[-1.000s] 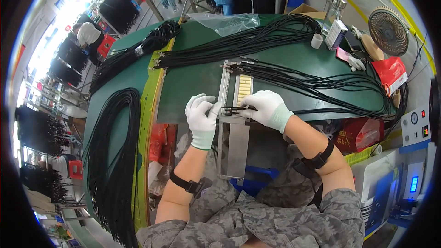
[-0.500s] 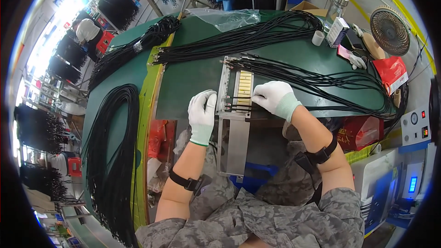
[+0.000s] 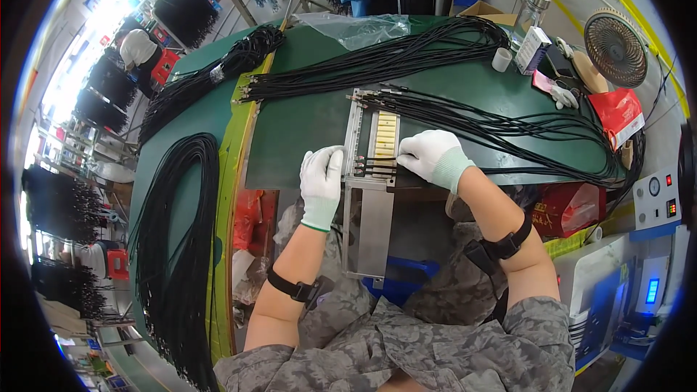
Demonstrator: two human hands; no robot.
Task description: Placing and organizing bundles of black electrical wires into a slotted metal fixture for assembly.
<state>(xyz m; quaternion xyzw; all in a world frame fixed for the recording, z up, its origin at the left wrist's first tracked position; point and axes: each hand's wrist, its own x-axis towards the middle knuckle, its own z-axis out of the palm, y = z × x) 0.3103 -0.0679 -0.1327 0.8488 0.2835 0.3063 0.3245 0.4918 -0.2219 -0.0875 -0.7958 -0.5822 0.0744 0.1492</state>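
At the lower left of the frame a long loop of black cord (image 3: 207, 147) lies on the green table (image 3: 305, 134), with a bound bundle (image 3: 190, 88) above it toward the upper left and a yellow-green strip (image 3: 231, 167) running down just right of both. From where I stand, the person's left hand (image 3: 321, 178) is near the centre, in a white glove, just beside the fixture's left edge; its fingers are loosely bent, the thumb stands apart, and I see nothing held in it. The metal fixture (image 3: 353, 134) stands upright in the middle of the frame, with a pale yellow slotted block (image 3: 387, 131) along its right part. A few short lengths of black cable (image 3: 379, 168) cross the block's lower end, and more cable ends crowd its top. The gloved right hand (image 3: 434, 156) sits right of centre, fingertips drawn together at those lower cables; whether they pinch one I cannot tell. Beyond it, the loose cables (image 3: 526, 134) sweep toward the right of the frame. I take the step in hand to be seating cable ends in the fixture, one by one. The next move seems to call for lining up another end with a bare slot, keeping its neighbours undisturbed.
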